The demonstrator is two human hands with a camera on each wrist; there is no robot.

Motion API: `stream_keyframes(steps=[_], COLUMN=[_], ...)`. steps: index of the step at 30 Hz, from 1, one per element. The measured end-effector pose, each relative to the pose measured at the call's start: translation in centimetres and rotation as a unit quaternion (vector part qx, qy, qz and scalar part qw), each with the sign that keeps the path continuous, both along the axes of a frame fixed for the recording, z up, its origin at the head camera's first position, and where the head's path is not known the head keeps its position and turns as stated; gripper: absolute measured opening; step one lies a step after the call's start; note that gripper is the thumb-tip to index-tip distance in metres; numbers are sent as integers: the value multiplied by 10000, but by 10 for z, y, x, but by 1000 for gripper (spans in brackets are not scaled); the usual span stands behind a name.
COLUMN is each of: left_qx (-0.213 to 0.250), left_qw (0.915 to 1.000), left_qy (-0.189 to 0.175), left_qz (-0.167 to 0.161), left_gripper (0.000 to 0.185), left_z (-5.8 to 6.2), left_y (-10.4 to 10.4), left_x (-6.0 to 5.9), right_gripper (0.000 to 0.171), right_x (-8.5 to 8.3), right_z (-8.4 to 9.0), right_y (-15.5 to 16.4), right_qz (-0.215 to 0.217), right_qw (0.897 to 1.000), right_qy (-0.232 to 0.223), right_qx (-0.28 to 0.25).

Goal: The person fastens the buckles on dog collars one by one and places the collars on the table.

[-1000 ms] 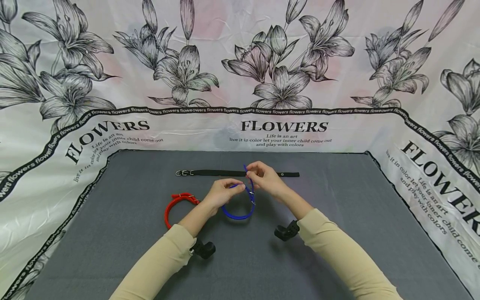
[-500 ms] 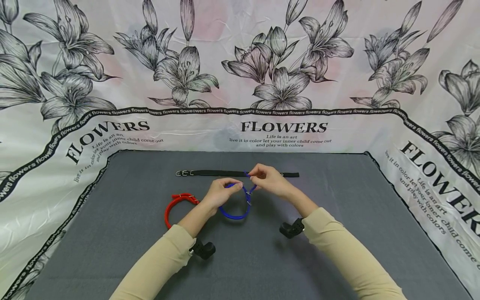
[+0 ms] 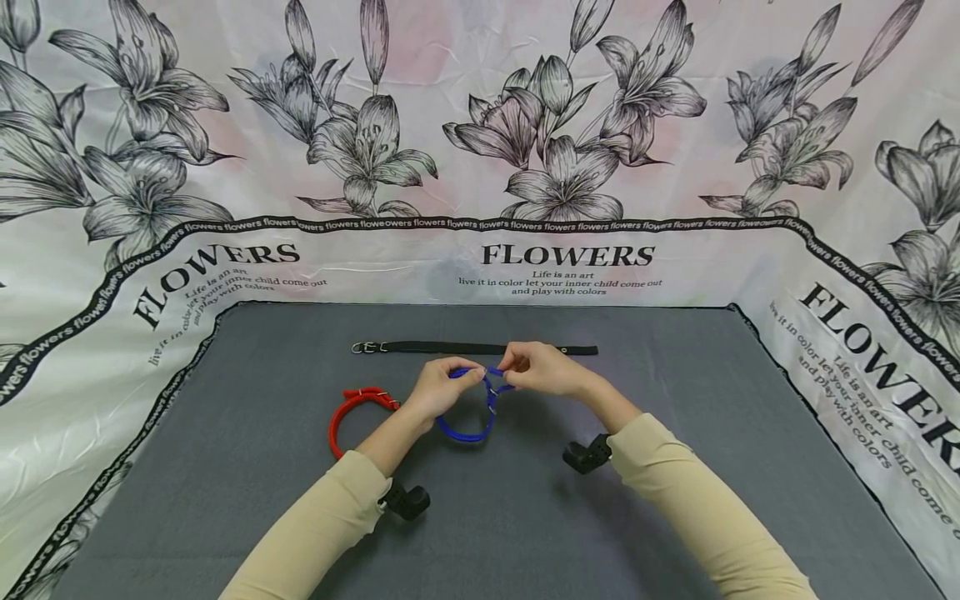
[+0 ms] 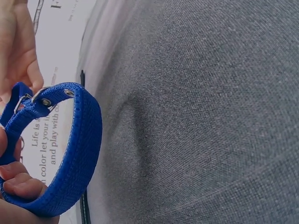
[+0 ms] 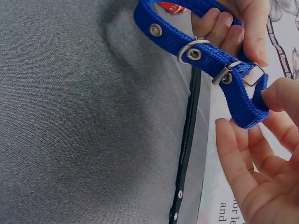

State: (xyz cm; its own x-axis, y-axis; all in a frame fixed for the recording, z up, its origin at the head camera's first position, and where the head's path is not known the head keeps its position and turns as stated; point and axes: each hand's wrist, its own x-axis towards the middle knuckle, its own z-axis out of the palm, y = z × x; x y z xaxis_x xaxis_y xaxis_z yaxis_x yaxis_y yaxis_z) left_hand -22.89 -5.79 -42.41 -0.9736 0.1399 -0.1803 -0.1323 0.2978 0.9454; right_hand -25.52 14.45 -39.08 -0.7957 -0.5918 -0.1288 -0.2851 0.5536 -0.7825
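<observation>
Blue collar (image 4: 86, 140) loops partly out of sight behind the left fingers (image 4: 25, 185).

A held collar (image 3: 465, 437) hangs between the left hand (image 3: 441, 387) and right hand (image 3: 546, 368) above a tabletop (image 3: 480, 537); a second collar (image 3: 338, 412) lies to their left, a strap (image 3: 438, 347) behind, a sheet (image 3: 397, 275) beyond.

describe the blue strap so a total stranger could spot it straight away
Start at the grey cloth, then find the left hand and right hand over its far half. They hold the blue strap, a loop with metal eyelets. Its colour and being held separate it from the red strap and black strap on the cloth.
</observation>
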Motion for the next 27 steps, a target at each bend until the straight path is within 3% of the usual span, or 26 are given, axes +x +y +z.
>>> stream_keyframes(steps=[11, 22, 27], left_qx=[-58, -284, -157], left_qw=[9998, 9992, 9997], left_qy=[104, -164, -150], left_qz=[-157, -238, -69], left_gripper=[21, 25, 27], left_z=[1, 2, 3], left_y=[1, 0, 0], left_x=[0, 0, -3], right_gripper=[11, 11, 18], right_x=[2, 5, 3], right_z=[5, -6, -4], right_y=[-6, -12, -12], right_qz=[342, -154, -684], right_qw=[9973, 9975, 9970], right_qy=[528, 647, 177], right_qx=[383, 247, -306])
